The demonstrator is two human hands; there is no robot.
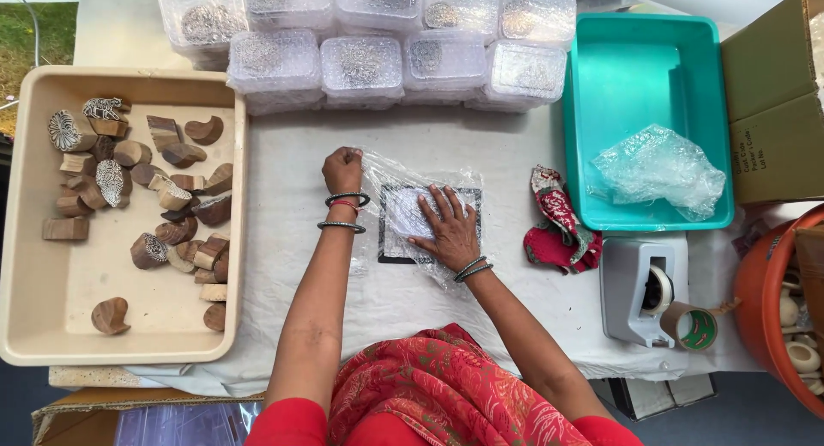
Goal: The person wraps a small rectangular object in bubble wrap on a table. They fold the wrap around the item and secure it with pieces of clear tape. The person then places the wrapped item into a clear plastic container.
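While the wrap is pulled over:
Left hand (342,169): clenched on the bubble wrap (388,173) edge; keep it taut.
Right hand (448,227): flat, fingers spread, pinning the square block (390,240) mid-table; press evenly.

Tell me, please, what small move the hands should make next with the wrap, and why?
Probably fold the wrap over the block: the left hand pinches its far corner, lifted, while the right hand lies flat on the block, pinning it.

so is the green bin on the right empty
No, the green bin holds a crumpled piece of bubble wrap toward its near right corner.
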